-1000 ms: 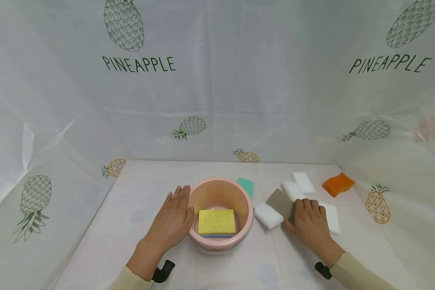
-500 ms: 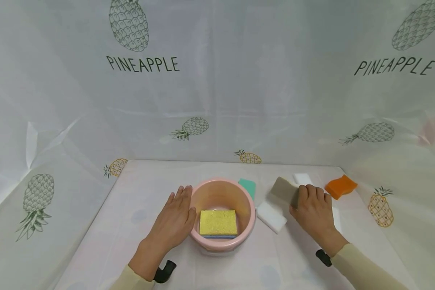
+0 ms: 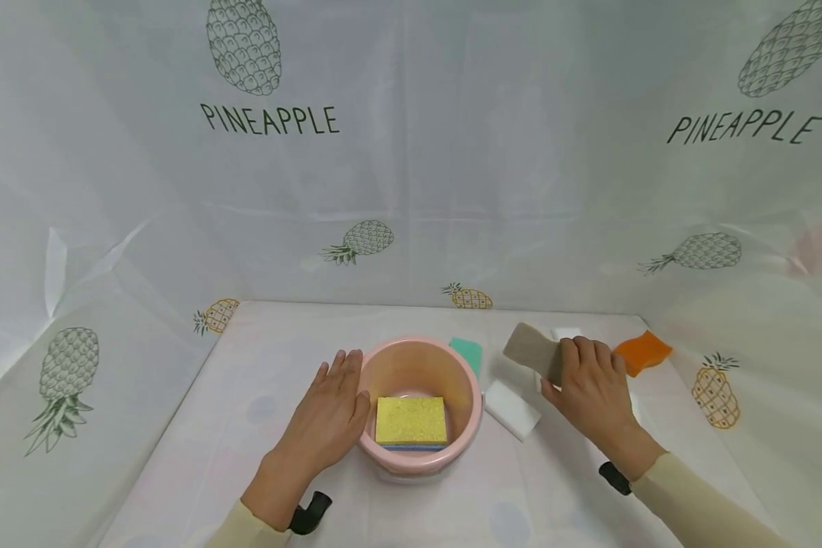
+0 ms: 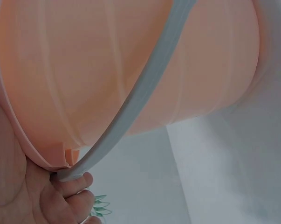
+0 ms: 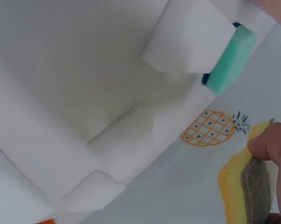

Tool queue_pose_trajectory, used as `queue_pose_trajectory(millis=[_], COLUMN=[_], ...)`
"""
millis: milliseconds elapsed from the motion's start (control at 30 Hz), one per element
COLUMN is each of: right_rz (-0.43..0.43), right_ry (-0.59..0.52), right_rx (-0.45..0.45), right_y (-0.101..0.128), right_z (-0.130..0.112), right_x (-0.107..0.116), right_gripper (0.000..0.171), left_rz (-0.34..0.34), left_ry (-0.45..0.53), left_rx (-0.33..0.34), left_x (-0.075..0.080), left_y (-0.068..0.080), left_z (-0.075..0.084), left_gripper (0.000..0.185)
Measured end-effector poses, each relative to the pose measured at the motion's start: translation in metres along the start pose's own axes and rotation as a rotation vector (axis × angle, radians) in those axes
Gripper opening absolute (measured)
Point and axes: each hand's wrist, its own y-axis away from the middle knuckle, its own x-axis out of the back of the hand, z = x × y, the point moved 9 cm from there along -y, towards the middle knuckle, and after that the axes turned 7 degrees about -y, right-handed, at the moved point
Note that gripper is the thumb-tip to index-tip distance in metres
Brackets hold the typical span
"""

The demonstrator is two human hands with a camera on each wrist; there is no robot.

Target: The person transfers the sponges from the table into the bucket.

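Observation:
A pink bucket (image 3: 471,415) stands mid-table with a yellow sponge (image 3: 411,420) inside it. My left hand (image 3: 323,417) rests against its left rim, fingers extended. In the left wrist view, the bucket's grey handle (image 4: 140,93) slopes down its side, and its lower end touches my fingers. To the right, my right hand (image 3: 592,399) pinches a scouring sponge (image 3: 536,353) by its near end, off the table. The right wrist view shows this sponge (image 5: 233,186) with yellow foam on one side and a grey-brown scouring layer on the other.
A white sponge (image 3: 512,409) lies right of the bucket, and a green sponge (image 3: 467,354) behind it. An orange sponge (image 3: 642,352) lies at the far right. Other white sponges (image 5: 121,144) lie under my right hand. Printed plastic sheeting (image 3: 493,167) rises around the table.
My right hand has gripped the grey-brown scouring sponge and raised it off the table, away from the white ones. My left hand stays at the bucket's rim.

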Motion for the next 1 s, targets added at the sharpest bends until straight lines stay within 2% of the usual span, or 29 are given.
queue_pose_trajectory(millis=[200,433,700,1000], right_rz=[-0.001,0.024,-0.048,-0.203], right_ry=[-0.004,-0.068,-0.152,-0.168], right_rx=[0.049,0.119,0.198,0.342], right_y=[-0.02,-0.058,-0.094,-0.101], right_z=[-0.015,-0.046,-0.098,-0.158], right_x=[0.007,0.028,0.043,0.024], right_gripper=[0.07,0.067,0.069,0.062], left_rz=[0.004,-0.016,0.003,-0.002], left_ry=[0.002,-0.044,-0.064,-0.064], left_rx=[-0.005,0.001,-0.001,0.01], left_x=[0.001,0.001,0.001,0.001], left_y=[-0.001,-0.001,-0.002,-0.002], left_z=[0.002,0.001,0.001,0.0], left_gripper=[0.062,0.062,0.062,0.061])
